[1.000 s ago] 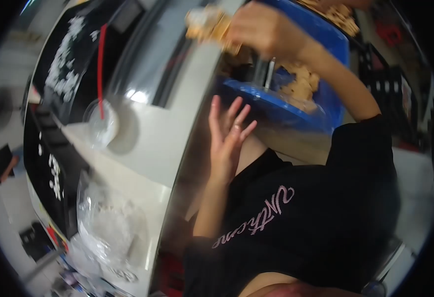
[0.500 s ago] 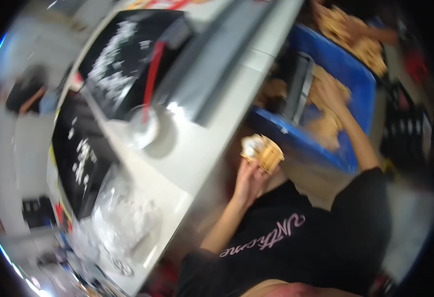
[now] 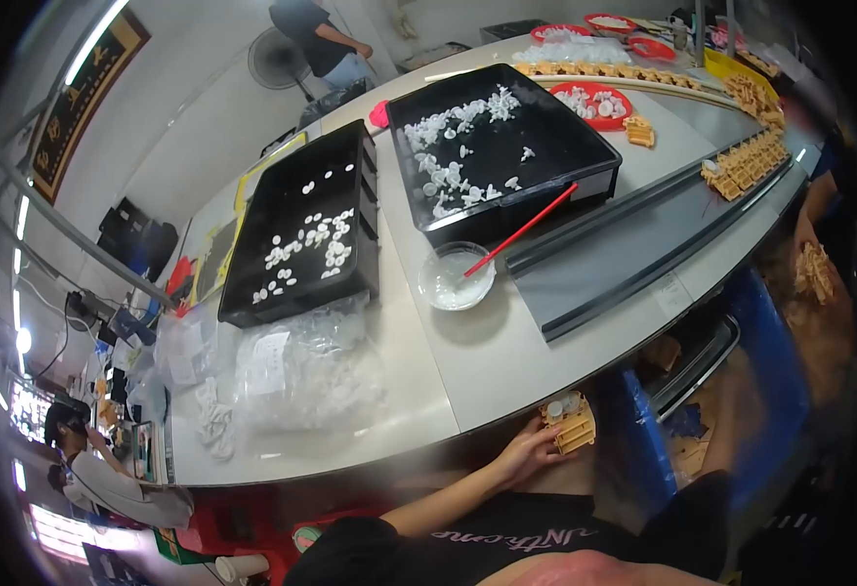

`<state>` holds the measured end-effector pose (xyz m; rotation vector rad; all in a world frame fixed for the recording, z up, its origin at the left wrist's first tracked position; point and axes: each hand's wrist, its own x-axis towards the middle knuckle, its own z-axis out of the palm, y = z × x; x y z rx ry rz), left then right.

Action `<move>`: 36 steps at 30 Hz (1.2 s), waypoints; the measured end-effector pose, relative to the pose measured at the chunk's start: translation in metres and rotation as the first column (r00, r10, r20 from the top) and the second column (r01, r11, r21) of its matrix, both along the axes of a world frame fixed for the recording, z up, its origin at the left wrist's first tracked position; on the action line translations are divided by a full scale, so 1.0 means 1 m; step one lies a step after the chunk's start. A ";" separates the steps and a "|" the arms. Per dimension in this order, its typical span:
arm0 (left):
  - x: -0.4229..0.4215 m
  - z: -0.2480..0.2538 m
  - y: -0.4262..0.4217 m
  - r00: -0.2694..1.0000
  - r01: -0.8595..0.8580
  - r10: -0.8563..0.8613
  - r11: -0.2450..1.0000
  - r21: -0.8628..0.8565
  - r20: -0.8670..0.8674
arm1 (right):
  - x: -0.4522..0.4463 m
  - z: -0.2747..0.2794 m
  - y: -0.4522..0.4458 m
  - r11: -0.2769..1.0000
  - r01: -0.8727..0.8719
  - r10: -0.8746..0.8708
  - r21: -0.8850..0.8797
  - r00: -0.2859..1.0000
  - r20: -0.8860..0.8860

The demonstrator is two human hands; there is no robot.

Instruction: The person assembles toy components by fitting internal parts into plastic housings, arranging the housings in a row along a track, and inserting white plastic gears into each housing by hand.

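Note:
My left hand (image 3: pixel 524 457) is closed around the edge of a small yellow-orange slotted part (image 3: pixel 577 431) with whitish round pieces on it, beside the table's front edge. My right forearm (image 3: pixel 733 415) reaches into the blue bin (image 3: pixel 785 376); the fingers are blurred and cannot be made out. In the bin lie a dark tray (image 3: pixel 697 366) and more yellow-orange parts. A clear cup (image 3: pixel 458 278) of whitish contents stands on the table with a red stick (image 3: pixel 526 230) leaning in it.
Two black trays (image 3: pixel 301 230) (image 3: pixel 506 146) hold small white pieces. Plastic bags (image 3: pixel 301 366) lie at the left. A grey channel (image 3: pixel 633 239) carries rows of yellow parts (image 3: pixel 746 166) at its far end. A co-worker's hand (image 3: pixel 807 234) is at the right; other people are farther off.
The view has swung up and the table fills more of it. The yellow part passed from my right hand to my left, and my right arm went into the blue bin.

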<state>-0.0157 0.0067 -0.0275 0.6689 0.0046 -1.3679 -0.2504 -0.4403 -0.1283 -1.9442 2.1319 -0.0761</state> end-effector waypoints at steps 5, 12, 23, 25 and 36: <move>0.005 0.003 -0.004 1.000 0.022 -0.022 0.999 -0.024 0.010 | 0.012 0.069 0.035 0.993 0.068 -0.078 0.097 0.992 0.103; 0.006 0.004 -0.007 0.999 0.036 -0.035 0.997 -0.074 0.013 | -0.094 -0.023 -0.011 0.998 -0.056 0.054 -0.011 0.872 0.486; -0.021 0.006 -0.003 0.999 0.024 -0.026 0.994 -0.110 -0.020 | 0.047 0.196 0.273 0.938 -0.271 0.307 -0.216 0.361 0.880; -0.024 0.020 0.003 0.999 0.036 -0.040 0.991 -0.133 -0.025 | 0.059 0.196 0.308 0.894 -0.408 0.314 -0.185 0.277 0.908; -0.023 0.026 0.017 0.996 0.085 -0.086 0.971 -0.225 0.007 | 0.090 0.170 0.348 0.890 -0.383 0.355 -0.246 0.247 0.902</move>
